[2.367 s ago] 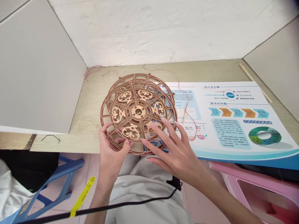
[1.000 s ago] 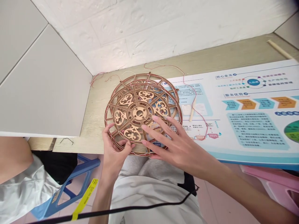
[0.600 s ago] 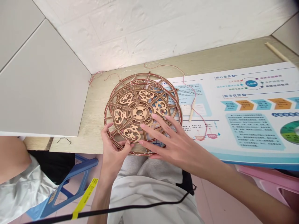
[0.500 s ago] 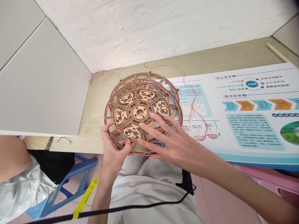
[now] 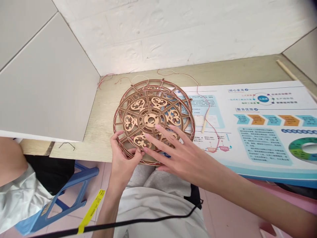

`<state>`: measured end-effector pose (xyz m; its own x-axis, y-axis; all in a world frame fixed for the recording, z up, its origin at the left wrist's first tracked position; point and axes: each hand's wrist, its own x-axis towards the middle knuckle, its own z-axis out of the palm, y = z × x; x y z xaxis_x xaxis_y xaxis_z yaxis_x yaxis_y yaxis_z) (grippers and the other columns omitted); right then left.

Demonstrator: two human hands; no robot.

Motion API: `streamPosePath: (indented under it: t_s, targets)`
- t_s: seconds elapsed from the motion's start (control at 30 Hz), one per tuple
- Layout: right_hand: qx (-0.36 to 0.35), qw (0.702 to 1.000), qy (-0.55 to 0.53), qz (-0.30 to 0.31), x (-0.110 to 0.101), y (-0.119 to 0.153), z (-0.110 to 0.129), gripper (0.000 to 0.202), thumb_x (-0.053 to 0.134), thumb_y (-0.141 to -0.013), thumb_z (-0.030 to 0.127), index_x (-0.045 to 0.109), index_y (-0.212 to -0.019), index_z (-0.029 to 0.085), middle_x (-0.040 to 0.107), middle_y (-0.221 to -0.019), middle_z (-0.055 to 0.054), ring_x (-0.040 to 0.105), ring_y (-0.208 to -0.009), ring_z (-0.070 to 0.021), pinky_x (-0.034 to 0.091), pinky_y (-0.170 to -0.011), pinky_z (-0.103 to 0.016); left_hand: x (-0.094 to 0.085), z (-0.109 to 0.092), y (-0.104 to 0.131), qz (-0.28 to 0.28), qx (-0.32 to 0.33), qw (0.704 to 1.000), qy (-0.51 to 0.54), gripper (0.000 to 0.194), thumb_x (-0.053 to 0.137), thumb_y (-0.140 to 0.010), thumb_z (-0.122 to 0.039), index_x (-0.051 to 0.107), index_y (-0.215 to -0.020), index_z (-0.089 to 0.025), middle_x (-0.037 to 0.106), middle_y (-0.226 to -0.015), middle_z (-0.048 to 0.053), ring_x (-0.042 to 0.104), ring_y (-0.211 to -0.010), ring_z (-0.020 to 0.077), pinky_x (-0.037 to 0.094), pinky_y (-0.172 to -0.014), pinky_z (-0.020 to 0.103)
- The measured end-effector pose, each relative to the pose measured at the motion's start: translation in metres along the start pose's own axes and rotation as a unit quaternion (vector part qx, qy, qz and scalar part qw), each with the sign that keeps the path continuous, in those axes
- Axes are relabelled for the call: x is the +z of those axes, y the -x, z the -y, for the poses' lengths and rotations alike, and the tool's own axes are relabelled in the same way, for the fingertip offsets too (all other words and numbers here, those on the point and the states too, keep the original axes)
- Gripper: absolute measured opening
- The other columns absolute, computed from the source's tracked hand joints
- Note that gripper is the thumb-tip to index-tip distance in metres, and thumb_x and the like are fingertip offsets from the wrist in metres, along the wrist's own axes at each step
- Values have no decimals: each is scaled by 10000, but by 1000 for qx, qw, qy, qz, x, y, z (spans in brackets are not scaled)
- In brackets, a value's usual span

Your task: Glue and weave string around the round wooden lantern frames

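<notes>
A round openwork wooden wheel [image 5: 151,120] with scroll cut-outs and a pierced hub lies tilted over the table's front edge. Thin red and white wires run along its rim. Beneath it, farther back, shows a second wooden ring [image 5: 158,81]. My left hand [image 5: 125,158] grips the wheel's near left rim between thumb and fingers. Over the near right part of the wheel, my right hand [image 5: 177,150] is spread, its fingertips on or just above the lattice; contact is hard to tell. Part of the wheel is hidden beneath that hand.
A printed poster [image 5: 262,138] covers the table's right side. A red wire [image 5: 209,105] trails over it beside a thin stick [image 5: 204,122]. A grey panel [image 5: 49,82] stands at left, a wooden rod [image 5: 287,70] at back right. Another person's arm [image 5: 12,162] is beyond the panel.
The camera view has shifted slightly. My right hand's fingers have moved a little left over the wheel; my left hand keeps its hold on the rim.
</notes>
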<state>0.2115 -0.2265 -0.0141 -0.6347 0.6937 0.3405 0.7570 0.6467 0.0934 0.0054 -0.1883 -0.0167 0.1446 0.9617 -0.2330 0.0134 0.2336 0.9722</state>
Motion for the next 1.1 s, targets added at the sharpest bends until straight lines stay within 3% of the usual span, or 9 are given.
streamPosePath:
  t_s: [0.2, 0.4, 0.5, 0.57, 0.7, 0.83, 0.93, 1.03, 1.1]
  targets:
    - [-15, 1000, -11, 3, -7, -9, -5, 627, 692, -896, 604, 626, -1368, 197, 549, -1534, -123, 431, -1455, -453, 418, -1147, -661, 0, 0, 0, 10, 2, 1000, 21, 671, 764, -761, -195, 314, -1250, -290, 678, -1107, 7, 778, -787, 155, 673, -749, 312]
    - [-91, 996, 18, 21, -14, -27, -15, 713, 705, -830, 690, 676, -1308, 161, 576, -1499, -111, 406, -1480, -423, 392, -1201, -624, -4, 2, -1, 18, -2, 999, 36, 693, 786, -745, -197, 324, -1252, -293, 659, -1166, 23, 775, -767, 152, 678, -798, 356]
    - [-100, 995, 15, 21, -16, -30, -18, 705, 632, -859, 726, 678, -1303, 180, 583, -1497, -100, 427, -1472, -408, 407, -1194, -617, -4, 2, -1, 21, -2, 999, 49, 682, 780, -749, -196, 327, -1249, -294, 654, -1184, 24, 773, -786, 144, 675, -793, 337]
    - [-81, 996, -24, 7, -20, -26, -20, 613, 581, -929, 670, 668, -1307, 195, 583, -1501, -108, 458, -1455, -397, 424, -1172, -630, -3, 2, -1, 19, -1, 998, 57, 679, 776, -748, -197, 320, -1240, -293, 663, -1151, 15, 772, -785, 142, 673, -776, 321]
    - [43, 992, -104, -50, -34, -4, -28, 399, 511, -1057, 367, 572, -1418, 209, 590, -1488, -141, 432, -1490, -322, 462, -1156, -566, 2, -1, -2, -9, -9, 998, 58, 704, 793, -689, -202, 322, -1206, -282, 656, -1123, 15, 758, -725, 137, 672, -700, 303]
    - [186, 970, -72, -142, -43, 28, -35, 517, 592, -1004, 171, 506, -1493, 312, 682, -1330, -104, 570, -1373, -304, 530, -1089, -500, 1, 0, -2, -23, -10, 998, 56, 721, 800, -650, -209, 341, -1202, -276, 643, -1078, 0, 746, -701, 135, 675, -681, 310]
    - [274, 946, -24, -171, -41, 54, -40, 451, 609, -992, 175, 586, -1406, 351, 732, -1197, -73, 699, -1168, -274, 584, -992, -444, -4, 6, -2, -23, -11, 998, 59, 739, 814, -643, -221, 351, -1215, -281, 651, -1072, -1, 751, -706, 147, 675, -670, 312]
    - [378, 912, -8, -160, -32, 73, -56, 230, 576, -1009, 323, 686, -1207, 283, 760, -1130, -85, 724, -1082, -289, 597, -924, -452, -7, 11, -2, -31, -3, 997, 66, 751, 834, -646, -245, 370, -1234, -288, 664, -1086, 7, 756, -721, 154, 676, -691, 321]
    - [437, 889, -31, -136, -24, 79, -76, 279, 540, -992, 437, 700, -1101, 236, 773, -1091, -107, 721, -1059, -313, 584, -897, -472, -6, 11, -1, -41, -2, 996, 73, 758, 845, -639, -262, 383, -1239, -290, 668, -1074, 5, 751, -725, 154, 673, -687, 318]
